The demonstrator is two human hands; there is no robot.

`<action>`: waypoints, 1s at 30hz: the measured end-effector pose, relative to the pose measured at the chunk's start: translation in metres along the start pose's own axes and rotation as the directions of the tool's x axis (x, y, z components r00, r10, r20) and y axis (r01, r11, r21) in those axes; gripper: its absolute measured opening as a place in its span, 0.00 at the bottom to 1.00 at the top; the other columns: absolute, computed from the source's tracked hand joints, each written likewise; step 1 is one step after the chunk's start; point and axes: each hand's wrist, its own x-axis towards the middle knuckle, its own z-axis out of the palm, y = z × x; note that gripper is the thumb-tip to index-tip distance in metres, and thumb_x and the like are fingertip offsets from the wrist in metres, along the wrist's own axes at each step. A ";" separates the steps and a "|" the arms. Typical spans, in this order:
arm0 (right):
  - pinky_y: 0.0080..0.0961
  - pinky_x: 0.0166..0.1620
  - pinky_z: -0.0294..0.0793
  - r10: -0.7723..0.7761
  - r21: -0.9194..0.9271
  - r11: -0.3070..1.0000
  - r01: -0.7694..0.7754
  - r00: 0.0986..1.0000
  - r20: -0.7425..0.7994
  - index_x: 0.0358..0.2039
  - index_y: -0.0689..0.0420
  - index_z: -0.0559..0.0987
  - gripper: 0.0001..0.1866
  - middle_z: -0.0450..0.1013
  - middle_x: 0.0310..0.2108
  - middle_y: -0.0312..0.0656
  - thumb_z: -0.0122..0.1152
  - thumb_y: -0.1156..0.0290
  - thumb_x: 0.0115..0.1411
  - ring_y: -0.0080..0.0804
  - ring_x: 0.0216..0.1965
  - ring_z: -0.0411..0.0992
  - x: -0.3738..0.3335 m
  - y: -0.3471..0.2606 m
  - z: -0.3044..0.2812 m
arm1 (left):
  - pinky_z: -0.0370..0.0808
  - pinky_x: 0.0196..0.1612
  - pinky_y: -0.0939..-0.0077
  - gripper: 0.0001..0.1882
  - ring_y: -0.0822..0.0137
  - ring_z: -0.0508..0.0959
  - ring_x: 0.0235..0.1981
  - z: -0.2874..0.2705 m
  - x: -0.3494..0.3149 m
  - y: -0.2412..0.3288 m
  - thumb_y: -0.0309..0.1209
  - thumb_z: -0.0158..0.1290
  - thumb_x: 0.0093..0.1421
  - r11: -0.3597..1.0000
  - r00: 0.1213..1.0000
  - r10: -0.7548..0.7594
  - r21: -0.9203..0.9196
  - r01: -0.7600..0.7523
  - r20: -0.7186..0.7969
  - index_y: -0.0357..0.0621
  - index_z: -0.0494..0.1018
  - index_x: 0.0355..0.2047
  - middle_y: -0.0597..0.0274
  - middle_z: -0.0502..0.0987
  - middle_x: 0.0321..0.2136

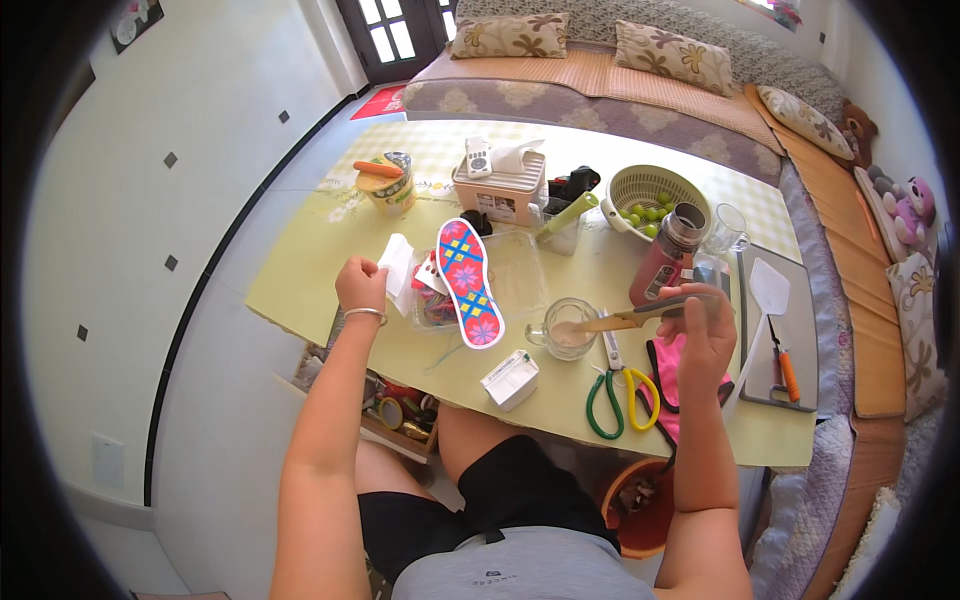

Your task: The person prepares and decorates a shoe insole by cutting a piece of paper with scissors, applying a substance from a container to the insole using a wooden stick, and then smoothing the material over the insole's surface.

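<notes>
My left hand (361, 285) is closed on a white tissue (398, 270), left of a colourful patterned insole (470, 285). My right hand (703, 335) grips the dark handle of a knife (625, 319) with a tan-looking blade. The blade's tip reaches over or into a glass mug (568, 345) of pale brown liquid; whether it touches the liquid I cannot tell. A small white carton (510, 381) is in front of the mug. Scissors (618, 385) with green and yellow handles lie beside pink-and-black cloth (668, 375), under my right hand.
On the table (420, 370) stand a tissue box (500, 190), a noodle cup (392, 190) topped by an orange stick-shaped thing, a colander (660, 185) of green fruit, a reddish bottle (665, 255) and a grey board (790, 350). Below are an open drawer (420, 450) and an orange bin (640, 530).
</notes>
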 end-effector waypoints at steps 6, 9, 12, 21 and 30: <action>0.15 0.28 0.72 0.026 0.036 0.999 -0.026 1.000 0.012 0.45 0.62 0.72 0.09 0.78 0.41 0.48 0.51 0.71 0.69 0.21 0.25 0.73 -0.004 0.007 0.001 | 0.74 0.32 0.80 0.07 0.73 0.77 0.25 -0.017 -0.004 -0.003 0.24 0.59 0.53 0.739 0.966 -0.181 -0.624 0.256 0.182 0.34 0.76 0.32 0.63 0.78 0.24; 0.16 0.28 0.73 -0.011 0.058 0.998 0.015 0.998 -0.068 0.45 0.62 0.72 0.10 0.78 0.41 0.50 0.50 0.69 0.70 0.22 0.25 0.74 -0.006 0.009 -0.002 | 0.72 0.30 0.81 0.06 0.76 0.75 0.25 -0.028 -0.021 0.020 0.23 0.57 0.56 0.608 0.922 -0.193 -0.697 0.381 0.337 0.35 0.75 0.33 0.65 0.77 0.25; 0.17 0.29 0.74 -0.010 0.195 0.980 0.045 0.984 -0.176 0.44 0.62 0.72 0.10 0.77 0.42 0.53 0.49 0.68 0.70 0.24 0.25 0.75 -0.005 0.012 -0.001 | 0.70 0.25 0.80 0.05 0.77 0.73 0.23 -0.042 -0.042 0.058 0.24 0.57 0.56 0.548 0.903 -0.201 -0.720 0.425 0.380 0.36 0.73 0.31 0.66 0.76 0.25; 0.20 0.30 0.75 0.374 0.724 0.662 -0.193 0.922 -0.096 0.45 0.62 0.71 0.11 0.76 0.43 0.58 0.51 0.67 0.69 0.28 0.26 0.75 -0.017 0.040 0.049 | 0.76 0.34 0.77 0.03 0.71 0.77 0.28 -0.064 -0.087 0.148 0.24 0.52 0.57 0.157 0.693 0.119 -0.703 0.694 0.711 0.39 0.72 0.32 0.63 0.75 0.26; 0.20 0.30 0.74 0.414 0.746 0.626 -0.225 0.907 -0.074 0.45 0.62 0.70 0.12 0.76 0.43 0.58 0.50 0.66 0.70 0.28 0.27 0.75 -0.035 0.050 0.067 | 0.76 0.46 0.69 0.10 0.64 0.80 0.37 -0.076 -0.098 0.135 0.29 0.46 0.65 -0.109 0.607 0.257 -0.601 0.791 0.752 0.34 0.72 0.40 0.55 0.80 0.38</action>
